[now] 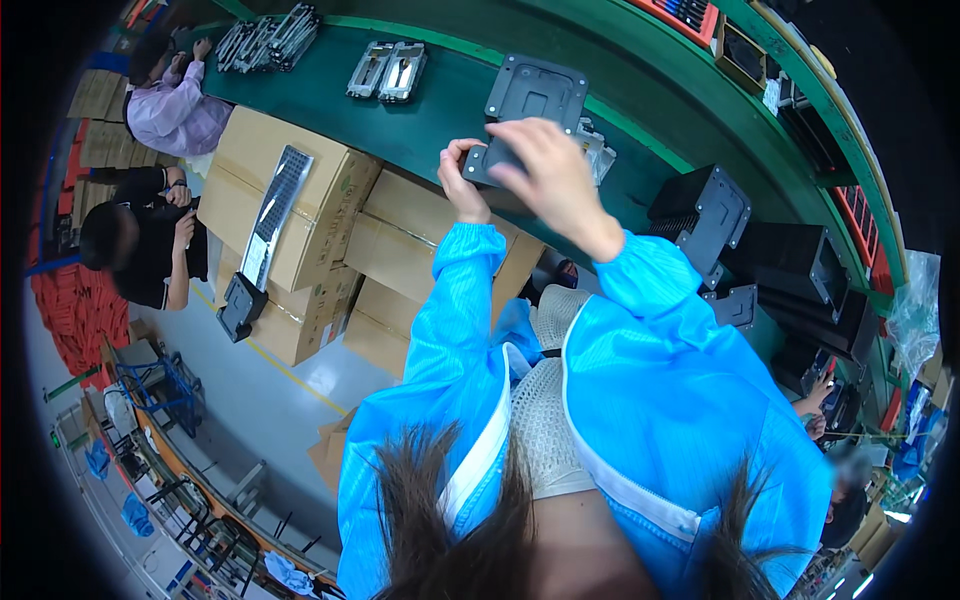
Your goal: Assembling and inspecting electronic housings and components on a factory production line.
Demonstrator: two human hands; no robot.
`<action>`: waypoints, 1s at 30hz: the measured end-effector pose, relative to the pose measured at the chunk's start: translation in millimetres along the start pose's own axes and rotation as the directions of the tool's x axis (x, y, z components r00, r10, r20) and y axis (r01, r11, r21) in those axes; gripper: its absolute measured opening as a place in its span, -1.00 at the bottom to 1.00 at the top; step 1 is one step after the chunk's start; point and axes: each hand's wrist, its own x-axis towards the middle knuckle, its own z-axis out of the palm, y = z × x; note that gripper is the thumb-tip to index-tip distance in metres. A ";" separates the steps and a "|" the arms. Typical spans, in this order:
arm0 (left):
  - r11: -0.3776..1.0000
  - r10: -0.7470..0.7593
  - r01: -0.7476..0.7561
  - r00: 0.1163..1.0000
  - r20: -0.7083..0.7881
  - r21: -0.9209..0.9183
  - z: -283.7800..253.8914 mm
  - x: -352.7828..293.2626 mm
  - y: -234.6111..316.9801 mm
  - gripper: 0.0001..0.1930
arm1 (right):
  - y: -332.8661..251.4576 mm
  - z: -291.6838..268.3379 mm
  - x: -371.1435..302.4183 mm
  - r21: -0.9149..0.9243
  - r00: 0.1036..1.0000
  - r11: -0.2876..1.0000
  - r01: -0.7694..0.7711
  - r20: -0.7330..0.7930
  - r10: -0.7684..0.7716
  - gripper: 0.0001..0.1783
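Head view: the left hand point(462, 185) pinches the corner of a dark metal bracket plate point(497, 160) while the right hand point(550, 175) covers its top, above the green conveyor belt point(430, 120). The grip seems shallow, so the plate could slip onto the cardboard boxes point(400, 240) below.

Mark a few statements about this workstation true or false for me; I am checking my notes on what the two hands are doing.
1. Both hands grip one dark metal plate. True: the left hand and the right hand both hold it.
2. The conveyor belt is red. False: it is green.
3. A second dark plate lies on the belt just beyond the hands. True.
4. The sleeves are white. False: they are bright blue.
5. The cardboard boxes sit on top of the belt. False: they are stacked beside it, on the floor side.
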 end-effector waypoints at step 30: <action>0.761 0.374 -0.590 0.739 0.561 0.269 91.5 -119.3 44.4 -0.81 | 55.6 -155.5 -180.1 -0.249 0.876 0.846 -0.472 -0.025 0.481 -0.36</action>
